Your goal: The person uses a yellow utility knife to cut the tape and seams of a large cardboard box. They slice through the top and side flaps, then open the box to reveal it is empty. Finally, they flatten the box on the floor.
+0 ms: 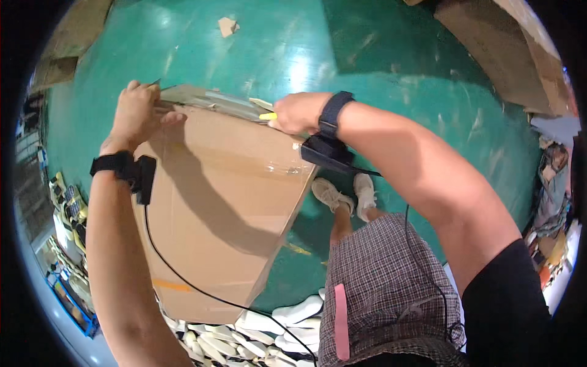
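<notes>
A large brown cardboard box (226, 202) stands tilted in front of me, with clear tape shining near its upper right corner. My left hand (137, 110) grips the box's upper left corner, the thumb lying along the top edge. At the upper right corner, my right hand (298, 113) is closed around a small yellow tool (268, 116). Only the tool's yellow end shows; the fingers hide the rest, so its kind is unclear. Between the hands, the box's top edge (214, 101) has a loose, shiny taped flap. Both wrists carry black straps with small devices.
Below the box lies a pile of pale, elongated pieces (235, 342). A cardboard scrap (228, 26) rests on the green floor (281, 49). Larger cardboard (489, 49) leans at the far right. Black cables hang from both wrists. My shoes (333, 194) are right of the box.
</notes>
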Demonstrator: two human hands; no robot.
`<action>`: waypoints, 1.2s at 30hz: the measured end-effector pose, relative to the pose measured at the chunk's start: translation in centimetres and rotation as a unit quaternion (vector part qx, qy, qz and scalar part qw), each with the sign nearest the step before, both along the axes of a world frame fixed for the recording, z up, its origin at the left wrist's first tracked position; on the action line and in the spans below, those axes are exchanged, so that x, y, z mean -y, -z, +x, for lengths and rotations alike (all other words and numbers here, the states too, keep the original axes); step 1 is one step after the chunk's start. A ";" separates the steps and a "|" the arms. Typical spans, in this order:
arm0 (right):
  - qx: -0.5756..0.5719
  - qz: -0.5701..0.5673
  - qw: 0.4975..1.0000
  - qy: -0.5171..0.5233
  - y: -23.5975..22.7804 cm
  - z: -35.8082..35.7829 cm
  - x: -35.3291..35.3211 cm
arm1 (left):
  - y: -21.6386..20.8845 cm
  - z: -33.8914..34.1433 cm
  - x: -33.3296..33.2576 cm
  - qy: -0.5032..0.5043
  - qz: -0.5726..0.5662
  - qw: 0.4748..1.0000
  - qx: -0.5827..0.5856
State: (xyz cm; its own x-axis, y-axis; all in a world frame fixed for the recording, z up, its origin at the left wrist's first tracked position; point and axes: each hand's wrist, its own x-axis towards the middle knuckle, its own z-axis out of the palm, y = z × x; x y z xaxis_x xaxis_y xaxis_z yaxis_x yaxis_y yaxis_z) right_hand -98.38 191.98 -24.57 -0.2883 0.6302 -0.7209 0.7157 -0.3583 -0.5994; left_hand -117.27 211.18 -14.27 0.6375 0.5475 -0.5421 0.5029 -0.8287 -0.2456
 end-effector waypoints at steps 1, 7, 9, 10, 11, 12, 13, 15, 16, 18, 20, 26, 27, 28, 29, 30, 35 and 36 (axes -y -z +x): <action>0.002 0.026 0.999 -0.027 0.3 -0.1 -0.1 | 0.2 0.2 0.6 0.014 -0.009 1.000 0.006; 0.019 0.049 0.999 -0.009 2.3 2.0 11.0 | -1.7 -1.9 5.6 -0.045 -0.047 0.996 0.063; 0.038 0.048 0.998 0.025 3.3 3.4 16.7 | -2.4 -2.8 6.8 -0.022 -0.042 0.989 0.142; 0.065 0.077 0.994 0.039 4.6 3.1 18.5 | -2.4 -2.0 8.3 -0.003 -0.032 0.985 0.167; 0.093 0.094 0.989 0.068 5.9 2.2 20.4 | -2.4 -1.3 9.3 0.029 -0.036 0.980 0.192; 0.067 0.132 0.987 0.055 6.1 2.0 20.3 | -3.4 -1.1 10.4 0.043 -0.020 0.979 0.200; 0.038 0.172 0.984 0.036 6.0 1.9 19.1 | -4.7 -1.3 10.8 0.054 -0.009 0.977 0.206; 0.026 0.071 0.997 0.025 5.3 1.4 16.6 | -6.5 -1.6 11.8 0.071 0.040 0.978 0.192; 0.017 0.072 0.996 0.055 5.7 1.2 17.1 | -7.4 -1.5 12.3 0.070 0.053 0.981 0.173; 0.003 0.063 0.995 0.082 5.6 1.2 17.7 | -8.6 -1.9 13.3 0.063 0.080 0.986 0.134; 0.056 0.006 0.998 0.037 6.0 3.8 20.8 | -8.8 -3.0 13.9 0.087 0.077 0.980 0.164; 0.098 -0.026 0.984 0.146 4.6 10.9 27.4 | -16.4 -3.9 19.5 0.048 0.026 0.990 0.129; 0.084 0.008 0.976 0.199 3.9 10.8 27.7 | -17.1 -3.8 20.5 0.035 0.041 0.989 0.136; 0.070 0.016 0.972 0.223 3.2 10.7 27.8 | -17.9 -4.2 20.6 0.041 0.049 0.989 0.130; 0.056 0.024 0.968 0.245 2.5 10.6 28.0 | -18.6 -4.9 20.2 0.046 0.057 0.989 0.125; 0.040 0.034 0.964 0.263 1.5 10.0 27.9 | -20.0 -6.3 19.7 0.047 0.068 0.990 0.118; -0.073 0.011 0.934 0.350 -3.1 5.3 28.0 | -32.6 -16.3 15.2 -0.160 0.178 0.942 0.235; -0.102 0.030 0.932 0.347 -3.6 3.8 28.2 | -35.8 -18.9 15.1 -0.158 0.227 0.936 0.217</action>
